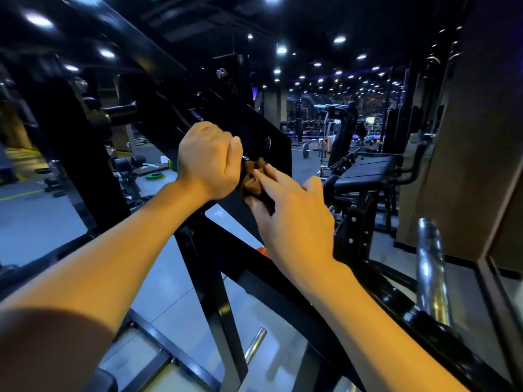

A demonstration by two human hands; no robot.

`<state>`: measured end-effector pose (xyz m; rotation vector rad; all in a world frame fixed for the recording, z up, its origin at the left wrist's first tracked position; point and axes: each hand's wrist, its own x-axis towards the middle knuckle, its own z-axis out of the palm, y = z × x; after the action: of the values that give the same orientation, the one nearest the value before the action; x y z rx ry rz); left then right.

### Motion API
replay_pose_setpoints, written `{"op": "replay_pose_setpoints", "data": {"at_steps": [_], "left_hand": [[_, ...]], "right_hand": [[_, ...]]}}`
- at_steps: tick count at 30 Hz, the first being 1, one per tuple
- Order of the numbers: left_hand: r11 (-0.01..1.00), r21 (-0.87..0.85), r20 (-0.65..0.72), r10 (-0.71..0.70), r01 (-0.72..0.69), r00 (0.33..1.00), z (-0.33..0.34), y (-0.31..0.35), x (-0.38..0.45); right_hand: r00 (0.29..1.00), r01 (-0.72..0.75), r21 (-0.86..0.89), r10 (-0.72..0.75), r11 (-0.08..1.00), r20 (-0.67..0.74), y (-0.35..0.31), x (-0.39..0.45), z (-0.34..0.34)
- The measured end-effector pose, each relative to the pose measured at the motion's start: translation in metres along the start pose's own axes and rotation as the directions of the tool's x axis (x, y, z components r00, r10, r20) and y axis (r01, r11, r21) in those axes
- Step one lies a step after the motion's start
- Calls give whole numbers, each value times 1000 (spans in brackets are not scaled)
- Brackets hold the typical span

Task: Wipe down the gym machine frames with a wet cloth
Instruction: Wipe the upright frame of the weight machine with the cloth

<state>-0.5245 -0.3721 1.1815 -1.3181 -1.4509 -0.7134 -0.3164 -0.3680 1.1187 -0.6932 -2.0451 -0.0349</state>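
Overhead, small round ceiling lights (281,49) dot a dark ceiling, and a glossy grey tiled floor (36,219) runs back through a long gym room crowded with machines. Up close, the slanted black steel machine frame (235,120) crosses the view, its flat plate facing the person. A crumpled brown wiping cloth (256,179) sits bunched against that plate, between both hands. The left hand (208,159) is curled into a fist at the plate's edge, touching the cloth; whether its hidden fingers grip the cloth or the frame I cannot tell. The right hand (291,210) holds the cloth from below, its fingers (271,179) pressed together and pinching the folds. To the right stand a black padded bench (365,172) and a chrome bar (430,267); coloured weight plates (154,175) lie on the floor farther left.
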Motion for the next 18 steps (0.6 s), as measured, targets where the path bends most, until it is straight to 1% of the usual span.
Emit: {"op": "replay_pose_setpoints", "data": {"at_steps": [2, 4, 6, 9, 11, 13, 14, 16, 18], "left_hand": [[1000, -16, -17, -10, 9, 1000, 1, 0, -2], [1000, -18, -27, -13, 12, 1000, 2, 1, -3], [1000, 0, 11, -9, 9, 1000, -1, 3, -2], [997, 73, 146, 1, -12, 989, -11, 8, 2], [987, 146, 256, 28, -67, 966, -22, 14, 8], [975, 212, 324, -4, -68, 946, -34, 21, 10], [974, 224, 333, -44, -34, 942, -38, 26, 6], [979, 199, 308, -101, 39, 946, -45, 43, -7], [987, 136, 317, -127, 88, 940, -49, 70, -20]], "right_hand": [[999, -28, -15, 28, 1000, 25, 20, -25, -10], [994, -93, -36, 95, 995, 49, 43, -54, -22], [987, -145, -39, 147, 989, 64, 57, -74, -32], [991, -104, -64, 109, 993, 79, 48, -62, -29], [994, -70, -72, 75, 995, 77, 29, -37, -20], [996, -29, -99, 37, 995, 81, 15, -20, -11], [994, -17, -107, 28, 994, 102, 15, -18, -9], [987, -3, -117, 21, 993, 158, 29, -29, -13], [989, 3, -155, 20, 988, 145, 55, -57, -24]]}}
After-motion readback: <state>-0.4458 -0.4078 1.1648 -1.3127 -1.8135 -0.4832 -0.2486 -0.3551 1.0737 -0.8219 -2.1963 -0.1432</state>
